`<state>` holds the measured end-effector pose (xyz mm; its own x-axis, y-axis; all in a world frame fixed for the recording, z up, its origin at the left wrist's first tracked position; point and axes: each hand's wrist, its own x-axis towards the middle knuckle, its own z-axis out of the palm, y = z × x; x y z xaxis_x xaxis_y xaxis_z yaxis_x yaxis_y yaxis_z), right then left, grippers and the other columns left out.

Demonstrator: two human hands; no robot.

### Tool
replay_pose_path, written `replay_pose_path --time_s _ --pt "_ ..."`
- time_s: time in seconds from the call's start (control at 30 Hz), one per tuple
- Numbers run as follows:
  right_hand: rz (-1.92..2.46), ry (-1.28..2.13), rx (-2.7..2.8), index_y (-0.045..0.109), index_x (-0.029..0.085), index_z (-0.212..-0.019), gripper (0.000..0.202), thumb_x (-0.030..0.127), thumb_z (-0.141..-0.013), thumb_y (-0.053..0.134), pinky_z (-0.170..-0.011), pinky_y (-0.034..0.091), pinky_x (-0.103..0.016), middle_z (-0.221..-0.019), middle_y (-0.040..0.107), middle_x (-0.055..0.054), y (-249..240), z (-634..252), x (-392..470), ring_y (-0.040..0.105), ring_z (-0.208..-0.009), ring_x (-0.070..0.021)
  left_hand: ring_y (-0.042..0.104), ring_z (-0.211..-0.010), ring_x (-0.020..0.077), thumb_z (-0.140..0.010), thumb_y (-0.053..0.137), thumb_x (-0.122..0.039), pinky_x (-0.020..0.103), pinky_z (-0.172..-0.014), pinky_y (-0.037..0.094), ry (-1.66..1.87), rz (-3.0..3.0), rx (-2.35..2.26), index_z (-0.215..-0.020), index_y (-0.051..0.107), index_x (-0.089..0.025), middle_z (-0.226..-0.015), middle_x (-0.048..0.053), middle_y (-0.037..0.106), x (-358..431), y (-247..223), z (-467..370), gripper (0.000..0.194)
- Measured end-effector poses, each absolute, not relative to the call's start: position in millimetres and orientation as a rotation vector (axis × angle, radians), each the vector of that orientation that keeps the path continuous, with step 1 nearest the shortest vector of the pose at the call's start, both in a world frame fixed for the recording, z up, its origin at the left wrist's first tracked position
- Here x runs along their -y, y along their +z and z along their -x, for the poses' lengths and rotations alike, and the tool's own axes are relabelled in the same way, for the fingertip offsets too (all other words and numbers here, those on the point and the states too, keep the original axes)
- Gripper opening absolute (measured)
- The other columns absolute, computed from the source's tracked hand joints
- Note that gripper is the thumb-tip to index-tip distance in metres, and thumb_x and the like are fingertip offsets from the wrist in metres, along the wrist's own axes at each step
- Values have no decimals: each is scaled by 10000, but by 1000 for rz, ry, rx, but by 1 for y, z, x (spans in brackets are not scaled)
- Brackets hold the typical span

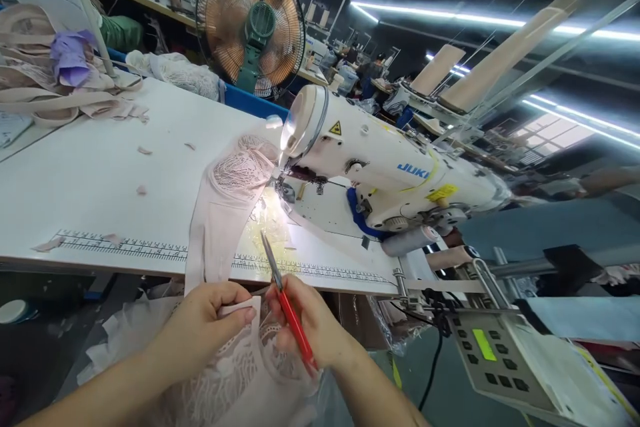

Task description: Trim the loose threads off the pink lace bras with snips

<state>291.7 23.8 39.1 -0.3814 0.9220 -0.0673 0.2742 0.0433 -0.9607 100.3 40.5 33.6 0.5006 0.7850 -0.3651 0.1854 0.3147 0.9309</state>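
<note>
Left hand (195,330): closed, thumb and fingers pinching the folded pale pink edge (257,323) of a lace garment (220,380).
Right hand (323,330): closed around red-handled scissors (295,330), their tips pointing up and away toward the worktop (100,180); whether the blades are parted cannot be told.
Lace garment: between and below the hands, hanging under the front edge of the worktop, its lace and mesh bunched together.
Draped piece: beyond the left hand, a pale pink panel with a lace cup (243,170) lies on the worktop and reaches the needle area; whether it joins the garment below cannot be told.
Machine: ahead and to the right of the hands, a white sewing machine (375,147) with its lamp lit; a control panel (485,347) sits to the right of the right hand.
Around: a printed ruler (320,270) just beyond the hands, fabric scraps (145,151) farther left, a fan (230,27) behind.
Snip risk: with the blades so near the bunched lace, a loose fold could get nicked, or the left fingertips caught.
Pull risk: if the draped piece is attached, the hanging weight or a tug could drag it askew at the needle.
</note>
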Motion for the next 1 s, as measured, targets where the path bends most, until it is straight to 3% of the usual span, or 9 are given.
replay_pose_path --time_s 0.17,0.4,0.63,0.73,0.9,1.0 --pt "1277 1394 2148 394 200 -702 664 856 -624 462 -537 308 -255 -696 448 9 37 -317 -14 376 -601 -131 376 -524 115 -701 554 -430 230 -506 282 493 -1201 -1004 -679 566 -155 -568 -44 434 -46 30 -100 276" --pt "1491 1349 2230 344 208 -657 611 790 -599 521 -490 238 -241 -630 419 26 35 -318 -4 319 -538 -113 276 -432 86 -681 561 -435 225 -441 181 397 -1197 -1062 -635 535 -174 -462 -84 355 -51 32 -100 266" --pt "1526 1358 2189 385 202 -670 583 750 -601 574 -508 255 -242 -640 434 23 32 -317 -1 342 -561 -124 251 -430 82 -661 579 -440 226 -436 164 381 -1188 -1055 -613 517 -178 -445 -90 328 -54 30 -99 273" --pt "1490 1382 2151 380 202 -666 503 668 -651 568 -509 262 -239 -636 418 32 28 -317 1 335 -565 -120 235 -429 79 -664 577 -421 225 -431 157 369 -1196 -1058 -614 513 -180 -439 -94 319 -54 31 -99 255" --pt "1556 1420 2057 351 204 -645 279 318 -687 601 -478 255 -215 -605 400 57 20 -315 6 328 -536 -97 223 -429 76 -667 575 -430 225 -431 142 359 -1193 -1046 -616 499 -184 -437 -98 304 -54 35 -100 263" --pt "1527 1409 2049 369 204 -655 251 287 -708 600 -485 284 -209 -615 415 56 13 -314 10 355 -537 -96 215 -431 74 -682 581 -415 222 -430 141 372 -1187 -1022 -605 484 -187 -439 -99 301 -54 35 -101 260"
